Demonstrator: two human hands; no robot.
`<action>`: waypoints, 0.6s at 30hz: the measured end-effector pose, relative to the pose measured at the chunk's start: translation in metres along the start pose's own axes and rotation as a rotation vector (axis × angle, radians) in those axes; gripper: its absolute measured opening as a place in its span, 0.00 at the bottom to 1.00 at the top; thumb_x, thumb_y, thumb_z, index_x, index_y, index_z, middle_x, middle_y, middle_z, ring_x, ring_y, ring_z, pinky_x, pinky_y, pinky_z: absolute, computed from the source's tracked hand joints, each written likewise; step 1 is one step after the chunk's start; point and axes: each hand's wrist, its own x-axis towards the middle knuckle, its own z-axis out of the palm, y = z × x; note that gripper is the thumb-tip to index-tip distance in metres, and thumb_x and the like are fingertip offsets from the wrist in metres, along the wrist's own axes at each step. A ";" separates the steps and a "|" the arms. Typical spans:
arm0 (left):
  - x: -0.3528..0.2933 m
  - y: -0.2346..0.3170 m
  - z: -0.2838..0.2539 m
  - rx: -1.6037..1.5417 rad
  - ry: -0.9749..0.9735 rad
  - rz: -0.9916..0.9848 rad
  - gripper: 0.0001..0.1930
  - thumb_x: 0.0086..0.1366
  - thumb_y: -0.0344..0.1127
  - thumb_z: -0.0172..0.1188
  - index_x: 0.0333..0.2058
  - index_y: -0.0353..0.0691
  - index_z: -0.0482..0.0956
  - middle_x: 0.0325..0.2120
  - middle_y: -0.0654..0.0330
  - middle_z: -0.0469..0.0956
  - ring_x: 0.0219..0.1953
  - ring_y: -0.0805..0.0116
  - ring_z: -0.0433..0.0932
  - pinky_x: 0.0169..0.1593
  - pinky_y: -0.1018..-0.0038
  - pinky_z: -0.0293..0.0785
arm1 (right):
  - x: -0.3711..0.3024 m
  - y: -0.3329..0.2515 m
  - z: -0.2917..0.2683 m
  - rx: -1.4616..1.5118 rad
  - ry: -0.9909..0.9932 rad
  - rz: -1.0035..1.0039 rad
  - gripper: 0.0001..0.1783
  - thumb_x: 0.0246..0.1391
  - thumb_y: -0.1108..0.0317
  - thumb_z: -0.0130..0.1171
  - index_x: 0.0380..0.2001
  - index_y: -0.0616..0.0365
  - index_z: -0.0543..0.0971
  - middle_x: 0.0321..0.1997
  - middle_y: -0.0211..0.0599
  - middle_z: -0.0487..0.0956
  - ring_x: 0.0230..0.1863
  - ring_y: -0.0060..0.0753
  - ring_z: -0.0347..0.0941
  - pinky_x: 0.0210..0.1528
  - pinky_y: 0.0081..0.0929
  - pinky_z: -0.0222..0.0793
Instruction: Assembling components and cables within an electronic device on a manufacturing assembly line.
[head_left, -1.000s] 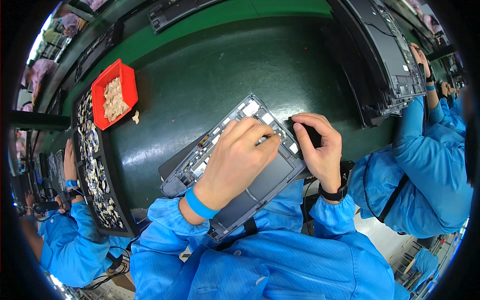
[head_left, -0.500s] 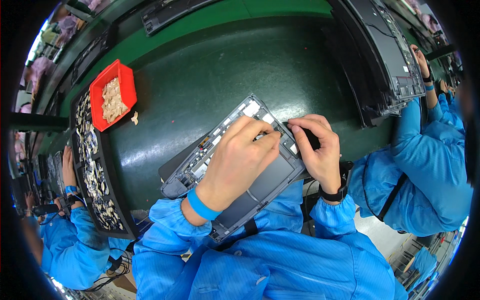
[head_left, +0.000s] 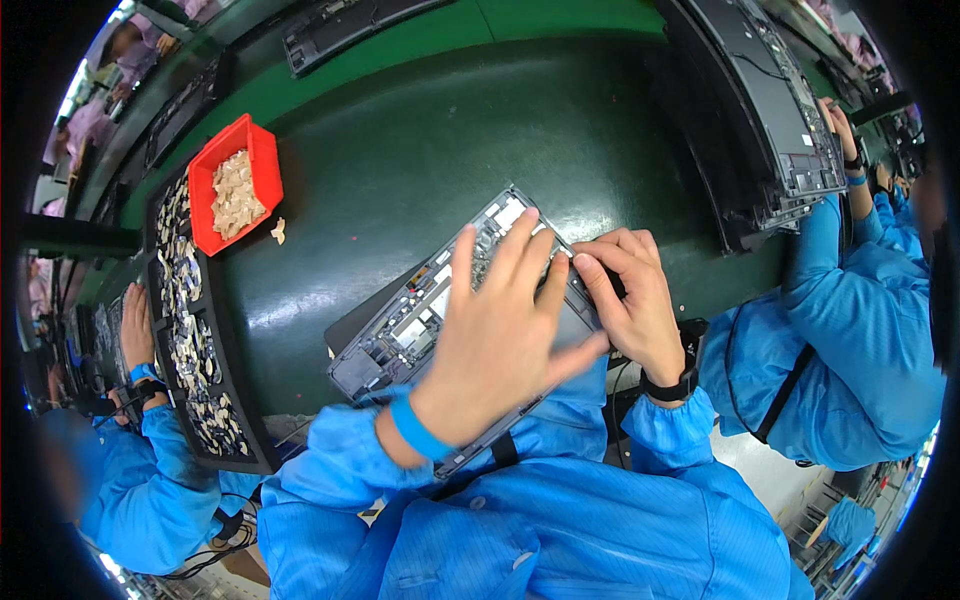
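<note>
The left hand [head_left: 505, 320] is spread with its fingers apart over an opened grey device casing [head_left: 415, 328], while the right hand [head_left: 640, 305] has its thumb and forefinger drawn close at the casing's upper right edge; whether they pinch anything cannot be told. The casing lies slanted at the near edge of a green table [head_left: 480, 120], in front of the person. Farther left are a red bin [head_left: 267, 170] of tan pieces [head_left: 236, 200] and a black tray [head_left: 228, 350].
</note>
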 end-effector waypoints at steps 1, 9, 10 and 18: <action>-0.011 0.008 -0.002 0.013 -0.079 -0.007 0.39 0.60 0.49 0.71 0.60 0.21 0.73 0.69 0.38 0.63 0.76 0.44 0.55 0.76 0.53 0.52 | 0.001 -0.002 0.000 -0.040 -0.001 0.009 0.10 0.63 0.65 0.64 0.41 0.58 0.87 0.38 0.41 0.81 0.44 0.45 0.72 0.50 0.38 0.67; -0.050 0.018 0.017 0.081 -0.063 0.068 0.39 0.55 0.36 0.68 0.62 0.16 0.68 0.64 0.26 0.65 0.71 0.33 0.62 0.75 0.52 0.59 | 0.003 -0.036 0.005 -0.091 -0.078 0.131 0.11 0.66 0.64 0.60 0.42 0.62 0.79 0.38 0.50 0.79 0.42 0.49 0.75 0.47 0.41 0.70; -0.050 0.016 0.011 0.084 -0.045 0.069 0.39 0.55 0.36 0.68 0.62 0.16 0.68 0.64 0.26 0.65 0.71 0.33 0.62 0.75 0.52 0.59 | 0.004 -0.035 0.001 0.009 -0.150 0.236 0.12 0.67 0.63 0.59 0.43 0.63 0.78 0.36 0.50 0.79 0.39 0.47 0.77 0.43 0.40 0.71; -0.059 -0.030 -0.056 -0.094 0.159 0.076 0.30 0.64 0.41 0.68 0.65 0.43 0.75 0.65 0.55 0.74 0.72 0.56 0.66 0.74 0.36 0.48 | 0.112 -0.013 0.020 0.682 0.204 0.246 0.22 0.72 0.64 0.56 0.62 0.66 0.73 0.57 0.35 0.80 0.55 0.22 0.74 0.61 0.22 0.68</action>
